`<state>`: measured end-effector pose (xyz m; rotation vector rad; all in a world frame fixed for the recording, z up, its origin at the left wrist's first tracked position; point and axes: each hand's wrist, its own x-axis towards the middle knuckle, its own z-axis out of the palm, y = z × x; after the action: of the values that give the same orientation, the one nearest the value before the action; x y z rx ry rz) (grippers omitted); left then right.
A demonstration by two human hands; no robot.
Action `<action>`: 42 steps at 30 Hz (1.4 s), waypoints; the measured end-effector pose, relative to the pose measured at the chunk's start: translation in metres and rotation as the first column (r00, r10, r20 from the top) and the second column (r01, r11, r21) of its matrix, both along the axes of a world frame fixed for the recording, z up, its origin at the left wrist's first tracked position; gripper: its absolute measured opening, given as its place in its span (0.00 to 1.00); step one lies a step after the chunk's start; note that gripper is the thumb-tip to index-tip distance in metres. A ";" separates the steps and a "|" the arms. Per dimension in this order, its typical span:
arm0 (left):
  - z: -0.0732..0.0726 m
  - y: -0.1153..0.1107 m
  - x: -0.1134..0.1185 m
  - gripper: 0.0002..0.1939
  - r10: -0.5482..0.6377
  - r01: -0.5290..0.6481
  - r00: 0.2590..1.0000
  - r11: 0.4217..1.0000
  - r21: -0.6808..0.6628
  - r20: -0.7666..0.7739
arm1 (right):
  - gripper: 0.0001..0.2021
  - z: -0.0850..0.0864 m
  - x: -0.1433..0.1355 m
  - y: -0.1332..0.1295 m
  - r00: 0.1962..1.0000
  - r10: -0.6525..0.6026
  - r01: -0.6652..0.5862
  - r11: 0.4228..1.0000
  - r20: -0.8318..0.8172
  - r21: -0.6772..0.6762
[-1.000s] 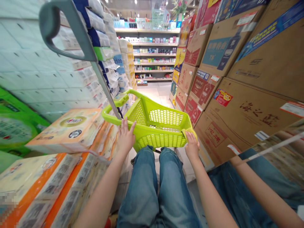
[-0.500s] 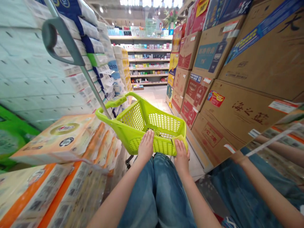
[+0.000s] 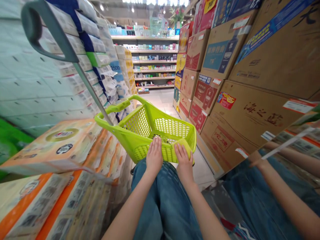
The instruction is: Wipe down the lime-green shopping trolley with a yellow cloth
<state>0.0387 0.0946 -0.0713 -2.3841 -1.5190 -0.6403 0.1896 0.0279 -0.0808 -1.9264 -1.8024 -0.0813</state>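
Observation:
A lime-green rolling shopping basket point(image 3: 140, 140) with perforated walls stands right in front of my knees. My left hand point(image 3: 154, 156) lies on its near rim, fingers stretched out over the edge and nothing in them. To the right, my right hand point(image 3: 184, 161) presses a yellow cloth point(image 3: 184, 144) against the near rim and wall, close to the right-hand corner. The palm side of that hand is hidden. A grey pull handle point(image 3: 53, 33) on a metal pole rises from the basket's left end and leans up to the left.
Packs of tissue paper point(image 3: 60, 140) are stacked close on the left, with taller white stacks behind. Cardboard boxes point(image 3: 250, 103) form a wall on the right, above a reflective surface point(image 3: 280, 180). Down the tiled aisle stand stocked shelves point(image 3: 155, 63).
My right hand has slid left along the rim with the cloth, away from the corner. The left hand stays on the rim. The view has shifted slightly, and the handle looks nearer.

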 end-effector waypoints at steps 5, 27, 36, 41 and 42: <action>-0.006 -0.007 0.001 0.39 0.014 -0.014 1.000 1.000 0.015 0.006 | 0.47 -0.022 0.038 -0.028 0.974 -0.217 0.218 0.976 -0.065 0.012; -0.010 -0.006 0.007 0.42 0.044 -0.045 0.998 0.999 0.015 0.041 | 0.49 -0.021 0.045 -0.017 0.982 -0.184 0.186 0.982 -0.044 0.027; -0.012 -0.004 0.009 0.35 0.086 -0.087 0.996 0.996 0.025 0.038 | 0.41 0.018 -0.052 0.030 1.000 0.000 0.000 0.997 -0.003 -0.074; -0.013 -0.005 0.008 0.37 0.089 -0.090 0.996 0.996 0.022 0.029 | 0.40 0.012 -0.037 0.024 0.997 0.079 -0.079 0.996 -0.017 -0.031; -0.013 -0.005 0.008 0.39 0.087 -0.088 0.996 0.996 0.019 0.036 | 0.41 0.008 -0.025 0.019 0.998 0.060 -0.061 0.998 -0.020 -0.023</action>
<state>0.0472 0.0894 -0.0844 -2.2887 -1.6138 -0.6783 0.1647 0.0468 -0.0729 -1.8805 -1.8557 -0.0215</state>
